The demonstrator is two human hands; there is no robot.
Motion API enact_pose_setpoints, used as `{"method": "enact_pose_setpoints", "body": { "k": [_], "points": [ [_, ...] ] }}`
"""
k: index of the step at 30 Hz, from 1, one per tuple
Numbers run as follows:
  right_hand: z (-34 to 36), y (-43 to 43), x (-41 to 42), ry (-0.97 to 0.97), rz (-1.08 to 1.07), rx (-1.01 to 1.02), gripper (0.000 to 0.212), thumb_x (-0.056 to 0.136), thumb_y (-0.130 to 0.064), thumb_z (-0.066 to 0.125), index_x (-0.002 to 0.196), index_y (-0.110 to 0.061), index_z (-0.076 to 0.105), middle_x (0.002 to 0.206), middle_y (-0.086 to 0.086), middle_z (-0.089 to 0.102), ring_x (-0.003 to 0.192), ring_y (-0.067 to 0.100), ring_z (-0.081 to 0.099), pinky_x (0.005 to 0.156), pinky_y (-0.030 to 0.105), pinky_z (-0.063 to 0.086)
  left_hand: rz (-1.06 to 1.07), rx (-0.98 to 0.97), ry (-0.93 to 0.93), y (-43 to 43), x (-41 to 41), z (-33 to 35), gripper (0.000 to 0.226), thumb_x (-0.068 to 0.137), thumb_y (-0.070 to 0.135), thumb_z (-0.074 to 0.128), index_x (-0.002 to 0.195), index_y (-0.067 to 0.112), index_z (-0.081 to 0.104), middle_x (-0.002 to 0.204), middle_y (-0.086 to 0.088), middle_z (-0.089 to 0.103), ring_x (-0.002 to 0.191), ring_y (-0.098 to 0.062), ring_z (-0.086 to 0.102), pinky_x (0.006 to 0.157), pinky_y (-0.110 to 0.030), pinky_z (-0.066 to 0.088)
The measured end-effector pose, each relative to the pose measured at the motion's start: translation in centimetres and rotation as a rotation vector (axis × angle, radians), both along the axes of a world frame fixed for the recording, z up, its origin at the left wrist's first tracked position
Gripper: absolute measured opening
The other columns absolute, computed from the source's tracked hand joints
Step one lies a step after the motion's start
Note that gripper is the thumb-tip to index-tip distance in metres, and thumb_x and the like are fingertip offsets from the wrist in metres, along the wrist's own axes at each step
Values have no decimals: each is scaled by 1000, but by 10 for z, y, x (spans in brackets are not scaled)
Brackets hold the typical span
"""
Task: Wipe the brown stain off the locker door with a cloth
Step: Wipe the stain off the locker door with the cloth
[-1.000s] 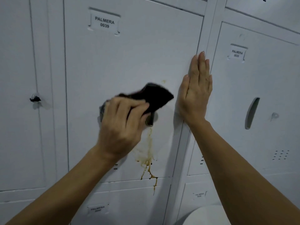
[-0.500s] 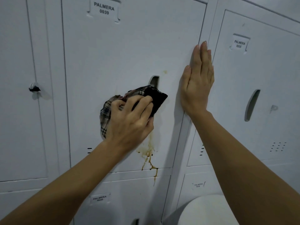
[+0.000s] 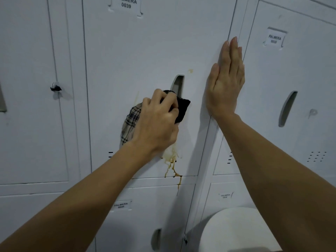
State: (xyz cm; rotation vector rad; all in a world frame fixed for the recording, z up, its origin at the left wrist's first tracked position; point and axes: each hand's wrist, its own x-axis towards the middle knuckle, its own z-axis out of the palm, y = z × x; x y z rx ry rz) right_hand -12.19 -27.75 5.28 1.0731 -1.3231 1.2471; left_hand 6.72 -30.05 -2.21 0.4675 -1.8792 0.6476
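The white locker door (image 3: 141,51), labelled 0039, fills the middle of the view. A brown stain (image 3: 171,157) runs down its lower part and drips over the bottom edge onto the door below. A small brown spot (image 3: 190,70) sits beside the top of the recessed handle (image 3: 178,84). My left hand (image 3: 156,122) presses a bunched plaid and black cloth (image 3: 131,119) against the door, just above the stain and over the lower end of the handle. My right hand (image 3: 225,82) lies flat, fingers together, on the door's right edge and frame.
More white lockers stand on both sides: one on the left with a black key (image 3: 55,88), one on the right with a slot handle (image 3: 288,108). A lower locker door (image 3: 145,215) sits beneath. A white rounded object (image 3: 234,231) is at the bottom right.
My left hand and the cloth have moved down the door, uncovering the upper part of the handle. The view has tilted downward. My right hand has stayed flat on the frame.
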Motion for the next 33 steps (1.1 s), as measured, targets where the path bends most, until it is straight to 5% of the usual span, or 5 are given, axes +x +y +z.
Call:
{"method": "enact_pose_setpoints", "body": {
  "k": [9, 15, 20, 25, 33],
  "points": [
    [0, 1, -1, -10, -30, 1, 52, 108, -22, 30, 159, -12, 24, 168, 5, 22, 156, 21, 18, 127, 36, 16, -333, 53, 543, 33, 38, -19, 22, 97, 1, 62, 113, -13, 64, 113, -30, 58, 112, -19, 52, 104, -18, 42],
    [0, 0, -1, -18, -35, 12, 52, 109, -24, 29, 160, -15, 22, 168, 3, 20, 156, 18, 16, 127, 36, 16, -122, 74, 262, 8, 0, -33, 30, 101, 20, 58, 119, 0, 71, 135, -25, 57, 124, -36, 52, 98, -45, 49],
    [-3, -1, -4, -16, -17, 13, 52, 109, -26, 27, 160, -15, 22, 168, 3, 20, 156, 19, 16, 127, 34, 14, 256, -150, 160, -9, -19, -49, 35, 103, 34, 57, 122, 9, 72, 140, -12, 63, 128, -27, 55, 84, -43, 44],
    [-3, -2, -2, -15, -14, -1, 51, 109, -25, 28, 159, -14, 25, 168, 5, 22, 156, 21, 18, 126, 34, 14, 231, -76, 93, -7, -19, -43, 58, 90, 54, 67, 120, 4, 68, 138, -10, 62, 130, -27, 43, 84, -46, 37],
    [-1, 0, 0, -19, -12, -12, 51, 109, -24, 30, 159, -14, 27, 167, 5, 23, 155, 21, 19, 126, 33, 17, 77, -60, 242, -6, -22, -18, 30, 89, 38, 69, 78, 11, 74, 101, 2, 70, 103, -21, 49, 75, -41, 34]
  ]
}}
